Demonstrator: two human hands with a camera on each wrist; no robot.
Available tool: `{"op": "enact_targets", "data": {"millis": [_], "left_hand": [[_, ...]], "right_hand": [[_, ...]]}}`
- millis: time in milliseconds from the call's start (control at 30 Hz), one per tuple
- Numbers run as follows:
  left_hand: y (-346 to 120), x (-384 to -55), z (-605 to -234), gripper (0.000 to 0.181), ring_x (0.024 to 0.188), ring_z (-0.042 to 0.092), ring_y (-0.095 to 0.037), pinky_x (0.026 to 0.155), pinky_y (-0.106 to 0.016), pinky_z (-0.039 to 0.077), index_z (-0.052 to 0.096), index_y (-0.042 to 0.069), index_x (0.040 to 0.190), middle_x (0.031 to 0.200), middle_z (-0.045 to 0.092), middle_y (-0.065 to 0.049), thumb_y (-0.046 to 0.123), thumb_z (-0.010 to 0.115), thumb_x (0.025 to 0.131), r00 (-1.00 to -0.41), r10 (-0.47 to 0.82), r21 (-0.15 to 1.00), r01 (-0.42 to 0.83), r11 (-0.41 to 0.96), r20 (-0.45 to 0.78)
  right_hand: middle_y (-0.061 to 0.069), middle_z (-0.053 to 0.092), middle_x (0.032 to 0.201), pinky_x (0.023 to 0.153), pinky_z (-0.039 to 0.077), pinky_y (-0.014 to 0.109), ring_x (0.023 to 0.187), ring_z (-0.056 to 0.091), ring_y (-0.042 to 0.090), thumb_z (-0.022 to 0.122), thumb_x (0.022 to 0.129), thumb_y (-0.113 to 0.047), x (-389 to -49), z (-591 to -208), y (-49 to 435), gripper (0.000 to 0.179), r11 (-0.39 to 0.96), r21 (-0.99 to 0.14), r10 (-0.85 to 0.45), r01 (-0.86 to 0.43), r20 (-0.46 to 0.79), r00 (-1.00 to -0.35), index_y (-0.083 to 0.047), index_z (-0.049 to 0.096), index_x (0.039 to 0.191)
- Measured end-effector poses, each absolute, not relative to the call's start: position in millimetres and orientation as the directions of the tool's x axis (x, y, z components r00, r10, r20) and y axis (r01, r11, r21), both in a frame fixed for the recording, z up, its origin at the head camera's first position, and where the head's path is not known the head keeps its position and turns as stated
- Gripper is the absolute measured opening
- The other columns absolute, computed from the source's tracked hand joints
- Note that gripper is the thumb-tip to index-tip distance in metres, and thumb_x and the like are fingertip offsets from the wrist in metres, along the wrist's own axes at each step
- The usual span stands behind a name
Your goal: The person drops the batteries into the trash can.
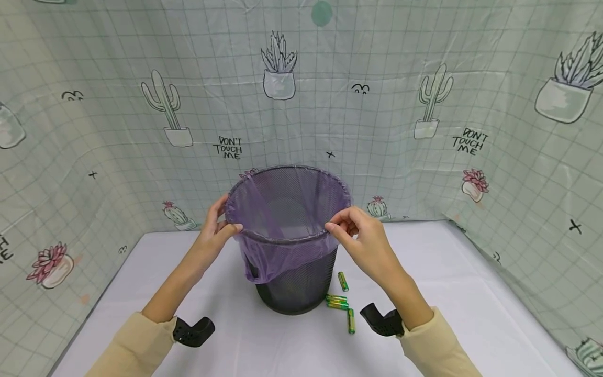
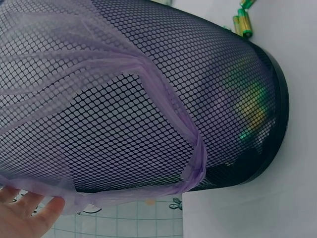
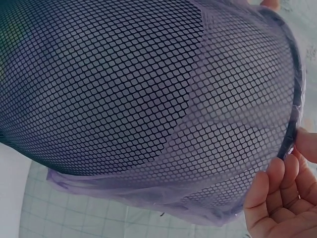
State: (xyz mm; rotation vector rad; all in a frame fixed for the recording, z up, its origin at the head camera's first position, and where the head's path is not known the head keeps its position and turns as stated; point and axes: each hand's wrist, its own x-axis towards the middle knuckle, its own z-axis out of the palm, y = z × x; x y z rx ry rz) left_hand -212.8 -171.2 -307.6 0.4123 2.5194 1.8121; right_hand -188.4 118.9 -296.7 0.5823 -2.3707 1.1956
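Observation:
A black mesh trash can [image 1: 297,290] stands upright on the table, a thin purple trash bag [image 1: 282,256] lining it and folded down over its rim. At the rim's left side, my left hand [image 1: 214,233] holds the bag edge, thumb on the rim and fingers outside. My right hand [image 1: 360,238] pinches the bag at the front right of the rim, with thumb and fingertips together. In the right wrist view, the right fingers [image 3: 275,186] curl beside the rim. Through the mesh in the left wrist view, blurred green and yellow shapes [image 2: 252,109] show low down.
Several green-and-gold batteries [image 1: 337,302] lie on the white table [image 1: 447,293] by the can's right base. A cloth with cactus prints [image 1: 282,125] hangs behind and along both sides. Each wrist carries a black camera mount [image 1: 193,332].

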Motion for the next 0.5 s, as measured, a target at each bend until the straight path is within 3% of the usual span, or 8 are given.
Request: {"op": "enact_targets", "data": {"millis": [500], "left_hand": [[-171.0, -213.8, -308.8, 0.076, 0.138, 0.022, -0.040, 0.109, -0.060, 0.016, -0.003, 0.019, 0.150, 0.154, 0.000, -0.015, 0.022, 0.044, 0.091, -0.964, 0.219, 0.932, 0.215, 0.292, 0.154]], "right_hand": [[0.002, 0.058, 0.088, 0.068, 0.046, 0.021, 0.077, 0.053, 0.011, 0.060, 0.090, -0.017, -181.6, -306.5, 125.8, 0.012, 0.497, -0.687, -0.175, -0.530, 0.519, -0.837, -0.007, 0.060, 0.097]]}}
